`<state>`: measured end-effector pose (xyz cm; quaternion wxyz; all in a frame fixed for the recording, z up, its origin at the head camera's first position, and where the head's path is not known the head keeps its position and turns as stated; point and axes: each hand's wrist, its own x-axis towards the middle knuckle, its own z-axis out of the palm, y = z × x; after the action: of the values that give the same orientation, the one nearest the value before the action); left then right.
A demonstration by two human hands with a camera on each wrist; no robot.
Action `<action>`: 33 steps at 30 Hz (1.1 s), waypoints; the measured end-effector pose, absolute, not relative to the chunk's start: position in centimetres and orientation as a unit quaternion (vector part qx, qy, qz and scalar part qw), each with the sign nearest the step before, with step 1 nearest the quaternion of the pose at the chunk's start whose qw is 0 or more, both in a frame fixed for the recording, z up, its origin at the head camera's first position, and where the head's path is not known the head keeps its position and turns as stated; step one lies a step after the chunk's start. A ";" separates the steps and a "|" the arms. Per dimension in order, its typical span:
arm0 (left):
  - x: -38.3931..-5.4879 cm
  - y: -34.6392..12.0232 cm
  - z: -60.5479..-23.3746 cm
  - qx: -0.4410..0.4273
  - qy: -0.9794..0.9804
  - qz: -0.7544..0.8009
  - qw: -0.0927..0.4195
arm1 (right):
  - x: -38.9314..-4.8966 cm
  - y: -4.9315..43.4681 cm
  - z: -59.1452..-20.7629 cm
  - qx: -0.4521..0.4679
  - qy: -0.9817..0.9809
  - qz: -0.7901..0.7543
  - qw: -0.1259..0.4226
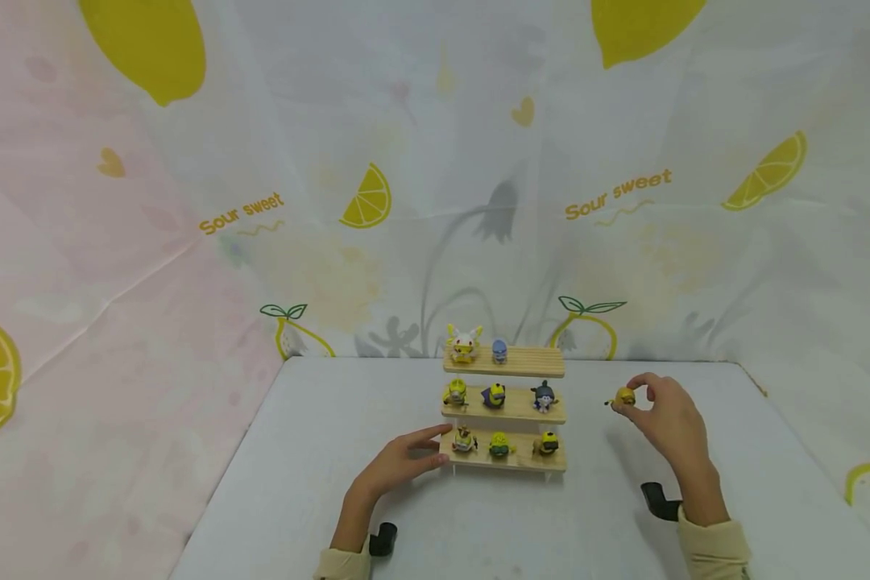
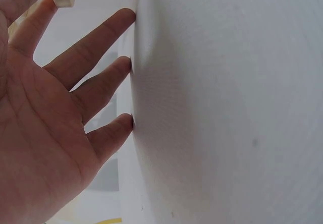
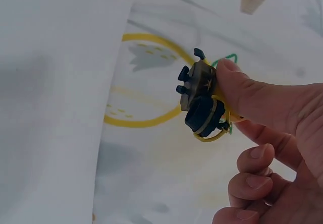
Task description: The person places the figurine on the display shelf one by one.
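My right hand point(image 1: 670, 419) pinches a small yellow toy figurine point(image 1: 625, 396) between thumb and fingers, raised to the right of a three-tier wooden display shelf point(image 1: 503, 461). Dark parts of that figurine point(image 3: 202, 95) show in the right wrist view, while the other fingers curl toward the palm. My left hand point(image 1: 406, 463) holds the left end of the shelf's lowest tier, thumb at the front corner and index finger behind. Its other fingers point(image 2: 96, 90) are spread, tips touching the white tabletop. A white-and-yellow eared figurine point(image 1: 464, 345) and a blue figurine point(image 1: 499, 351) stand on the top tier.
The middle tier bears a dark-hatted figurine point(image 1: 544, 396) and two others; the lowest bears a green-and-yellow figurine point(image 1: 499, 444) and two more. A lemon-printed cloth point(image 1: 435, 266) hangs behind the white table point(image 1: 333, 403). Black wrist mounts point(image 1: 660, 501) sit near both sleeves.
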<state>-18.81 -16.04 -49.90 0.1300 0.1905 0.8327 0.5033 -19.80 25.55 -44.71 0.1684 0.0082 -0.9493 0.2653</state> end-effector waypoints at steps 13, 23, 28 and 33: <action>-20.0 -16.6 -52.4 0.190 0.829 0.507 0.139 | -20.7 23.8 -41.3 0.028 -0.941 0.269 0.205; -19.9 -16.6 -51.9 0.193 0.831 0.503 0.141 | -21.8 22.0 -39.1 0.039 -0.937 0.270 0.217; -19.9 -16.6 -51.8 0.196 0.832 0.501 0.138 | -22.6 21.0 -38.4 0.059 -0.931 0.273 0.236; -20.0 -16.7 -52.0 0.196 0.830 0.505 0.138 | -23.3 19.7 -37.7 0.075 -0.927 0.279 0.237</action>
<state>-19.96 -16.66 -52.01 0.1376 0.1955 0.8296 0.5046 -23.32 19.65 -37.74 0.2374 0.0752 -0.9273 0.2795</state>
